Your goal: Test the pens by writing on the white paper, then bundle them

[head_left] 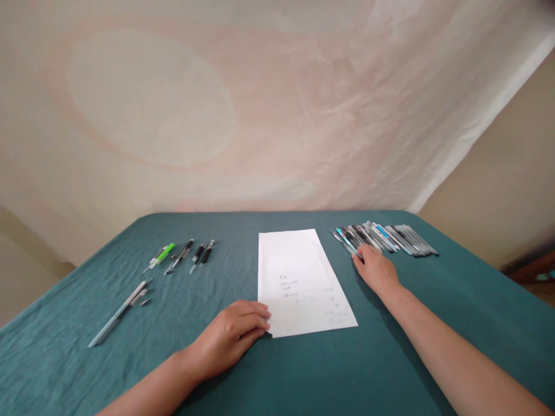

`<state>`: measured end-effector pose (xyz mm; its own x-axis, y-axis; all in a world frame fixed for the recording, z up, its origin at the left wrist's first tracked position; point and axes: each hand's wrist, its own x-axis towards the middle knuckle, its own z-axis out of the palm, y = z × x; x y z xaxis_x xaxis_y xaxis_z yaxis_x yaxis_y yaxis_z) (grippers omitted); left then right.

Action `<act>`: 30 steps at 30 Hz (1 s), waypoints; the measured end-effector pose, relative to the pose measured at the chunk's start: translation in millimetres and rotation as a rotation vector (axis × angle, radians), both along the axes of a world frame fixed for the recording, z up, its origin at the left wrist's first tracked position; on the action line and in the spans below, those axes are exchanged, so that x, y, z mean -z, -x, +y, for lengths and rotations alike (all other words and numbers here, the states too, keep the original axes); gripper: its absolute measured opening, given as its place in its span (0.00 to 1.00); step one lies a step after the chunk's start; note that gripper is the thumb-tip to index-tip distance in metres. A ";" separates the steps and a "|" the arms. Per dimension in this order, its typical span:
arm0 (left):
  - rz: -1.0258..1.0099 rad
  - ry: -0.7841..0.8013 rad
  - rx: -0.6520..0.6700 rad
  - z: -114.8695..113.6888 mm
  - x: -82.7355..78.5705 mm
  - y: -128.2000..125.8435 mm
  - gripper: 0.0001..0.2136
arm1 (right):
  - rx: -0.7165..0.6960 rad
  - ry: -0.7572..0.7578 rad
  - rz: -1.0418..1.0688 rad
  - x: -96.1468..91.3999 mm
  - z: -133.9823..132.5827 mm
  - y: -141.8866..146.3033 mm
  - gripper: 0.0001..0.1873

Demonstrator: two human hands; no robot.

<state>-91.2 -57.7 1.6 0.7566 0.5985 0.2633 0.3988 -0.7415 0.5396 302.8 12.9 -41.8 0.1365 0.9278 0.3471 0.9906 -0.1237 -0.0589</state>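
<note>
A sheet of white paper (pixel 299 260) with faint handwriting lies in the middle of the table. My left hand (pixel 236 329) rests at its lower left corner, fingers laid flat and fingertips on the edge. To the right of the paper is a row of pens (pixel 373 236) placed side by side. At the left end of this row, my right hand (pixel 376 267) has its thumb and fingers closed at the near end of a slim pen (pixel 342 240). The fingertips partly hide that end.
On the left lie a green pen (pixel 163 254), a dark pen (pixel 180 256), black pen parts (pixel 203 253) and a long pale pen (pixel 117 315) with small pieces beside it. A green cloth (pixel 312 370) covers the table. Behind hangs a pale curtain (pixel 277 115).
</note>
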 end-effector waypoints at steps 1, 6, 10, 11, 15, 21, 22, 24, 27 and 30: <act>0.001 0.002 -0.004 0.0 -0.1 -0.2 0.10 | 0.014 0.002 0.000 -1.5 -1.1 0.9 0.10; 0.007 0.001 -0.008 -0.9 -0.1 -0.2 0.09 | -0.017 0.003 -0.016 -5.9 -8.8 -3.3 0.11; 0.009 0.005 -0.004 -0.8 0.0 -0.2 0.10 | -0.125 0.000 0.007 -2.9 -9.4 -11.1 0.10; 0.009 0.007 -0.006 -0.7 0.1 -0.2 0.10 | -0.138 0.001 0.013 -2.1 -8.8 -12.0 0.10; 0.002 0.013 -0.009 -0.7 0.1 -0.2 0.10 | -0.139 -0.028 -0.003 -5.3 -6.1 -8.8 0.11; -0.013 0.017 -0.009 -1.0 -0.9 -0.1 0.10 | -0.225 -0.023 -0.099 -20.4 7.7 2.3 0.14; -0.011 0.018 -0.011 -1.0 -1.2 0.0 0.10 | -0.237 0.009 -0.102 -20.4 11.7 3.5 0.14; -0.006 0.020 -0.016 -1.0 -1.7 0.1 0.10 | -0.229 0.048 -0.093 -17.3 19.3 5.8 0.15; -0.001 0.024 -0.015 -1.1 -1.8 0.3 0.10 | -0.190 0.025 -0.041 -9.9 27.1 7.8 0.16; -0.002 0.025 -0.016 -0.9 -1.2 0.5 0.10 | -0.174 -0.070 0.079 -8.2 28.7 0.9 0.17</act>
<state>-91.7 -58.6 2.7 0.7461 0.6172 0.2499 0.4095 -0.7212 0.5587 302.0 41.6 -33.6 0.0058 0.9139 0.4060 0.9886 0.0560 -0.1401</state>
